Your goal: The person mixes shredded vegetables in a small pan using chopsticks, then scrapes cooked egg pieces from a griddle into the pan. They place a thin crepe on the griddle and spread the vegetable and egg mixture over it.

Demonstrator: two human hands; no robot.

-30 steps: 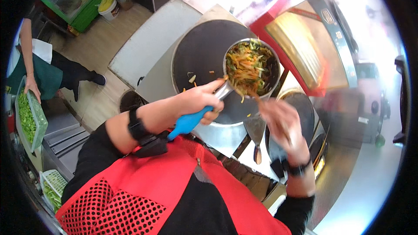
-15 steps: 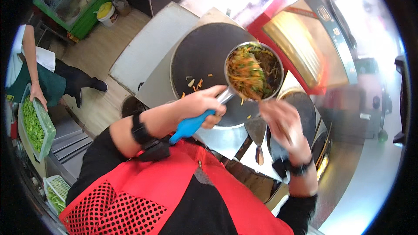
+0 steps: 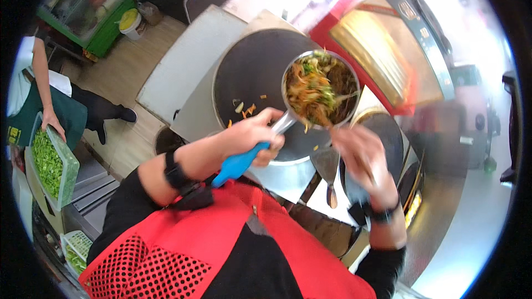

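Vegetables [image 3: 310,91] just got shifted, mixing apparently ongoing; pan [image 3: 284,123] held by left hand [image 3: 254,136], thin utensil [image 3: 366,167] by right hand [image 3: 361,152].

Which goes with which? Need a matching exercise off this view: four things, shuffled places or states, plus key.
Things:
1. Left hand
2. Shredded vegetables
3. Large round griddle
4. Chopped greens

Places or states:
A. In a clear tub by a co-worker's hand
B. Around the saucepan's handle
C. Dark, with a few scraps on it
D. Inside the saucepan

Pairs: 1-B, 2-D, 3-C, 4-A
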